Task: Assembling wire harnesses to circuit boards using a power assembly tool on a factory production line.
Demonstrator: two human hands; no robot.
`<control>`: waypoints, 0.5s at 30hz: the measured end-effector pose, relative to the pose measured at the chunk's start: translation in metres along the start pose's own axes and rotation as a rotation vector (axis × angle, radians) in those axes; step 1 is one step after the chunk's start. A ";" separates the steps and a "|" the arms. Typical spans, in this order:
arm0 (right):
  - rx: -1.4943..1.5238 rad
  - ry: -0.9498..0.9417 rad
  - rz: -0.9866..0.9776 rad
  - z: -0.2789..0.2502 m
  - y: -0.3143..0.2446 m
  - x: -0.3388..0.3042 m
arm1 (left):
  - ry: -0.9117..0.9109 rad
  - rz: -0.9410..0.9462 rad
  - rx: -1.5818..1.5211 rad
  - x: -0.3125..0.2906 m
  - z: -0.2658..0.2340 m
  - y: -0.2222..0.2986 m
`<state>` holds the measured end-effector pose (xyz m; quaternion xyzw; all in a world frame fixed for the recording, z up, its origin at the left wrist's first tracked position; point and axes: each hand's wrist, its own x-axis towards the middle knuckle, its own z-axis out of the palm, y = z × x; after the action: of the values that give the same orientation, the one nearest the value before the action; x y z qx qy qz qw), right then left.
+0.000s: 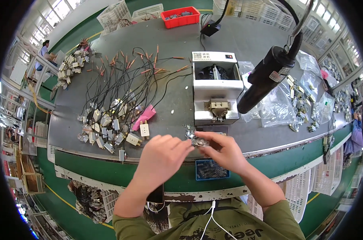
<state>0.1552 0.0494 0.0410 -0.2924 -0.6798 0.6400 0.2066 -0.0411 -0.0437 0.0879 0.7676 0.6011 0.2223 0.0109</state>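
My right hand (224,151) is closed in a pinch on a small shiny metal-and-clear part (201,142), too small to name, above the table's near edge. My left hand (162,157) meets it from the other side, fingers curled with their tips close to that part; what they hold, if anything, is hidden. Just beyond the fingertips lie small loose metal pieces (189,131). A white box-shaped machine (215,91) with a tray of dark small parts stands right behind my hands. Below them sits a blue tray (196,176) of small dark metal pieces.
A heap of corded plug-like units (105,128) spreads left, beside a pink piece (144,117). A black cylindrical tool (265,80) hangs at the right over clear plastic bags (279,108). A red bin (181,22) stands at the back. Another person (45,54) sits far left.
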 end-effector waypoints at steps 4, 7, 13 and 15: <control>0.227 0.011 0.029 -0.004 -0.002 -0.011 | 0.019 0.030 0.124 -0.009 0.001 0.013; -0.029 -0.087 0.012 -0.015 -0.001 -0.009 | -0.007 0.031 0.150 -0.009 0.003 0.014; -0.147 -0.069 -0.132 -0.018 -0.012 -0.016 | -0.099 0.017 0.080 -0.005 0.003 0.013; -0.174 -0.057 -0.176 -0.019 -0.010 -0.015 | -0.107 0.021 0.066 -0.006 0.004 0.013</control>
<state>0.1777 0.0532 0.0539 -0.2300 -0.7616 0.5660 0.2162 -0.0291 -0.0512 0.0858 0.7846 0.5985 0.1610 0.0151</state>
